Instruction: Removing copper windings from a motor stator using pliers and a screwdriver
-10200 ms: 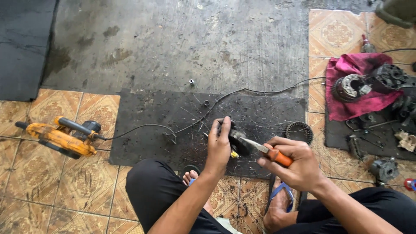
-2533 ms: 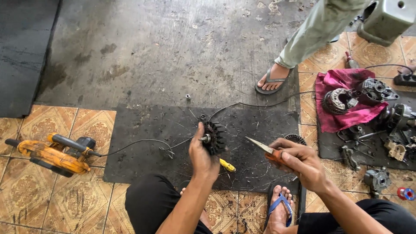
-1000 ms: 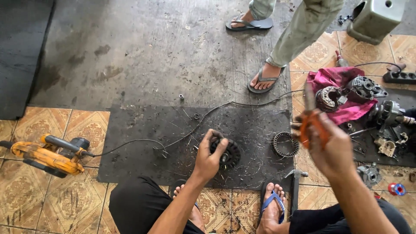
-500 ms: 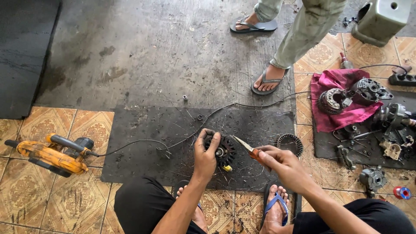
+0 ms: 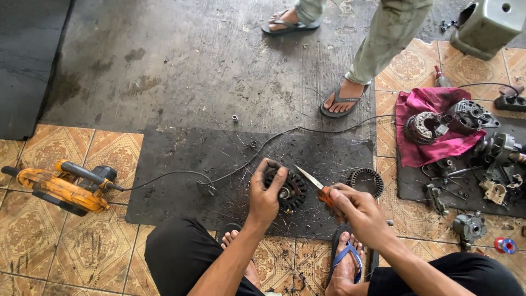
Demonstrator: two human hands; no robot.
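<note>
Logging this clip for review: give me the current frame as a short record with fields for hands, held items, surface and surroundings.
Left hand: left hand grips a dark round toothed motor part, holding it on the mat
Right hand: right hand holds an orange-handled knife, blade tip pointing at the part
Surface: black rubber mat on a concrete and tile floor
Left side: orange power tool on tiles, cable across the mat
Right side: ring-shaped part; magenta cloth with metal motor pieces
Other person: sandalled foot beyond the mat

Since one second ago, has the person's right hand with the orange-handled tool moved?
Yes. The right hand came down from beside the pink cloth to the black mat, near the finned part.
</note>
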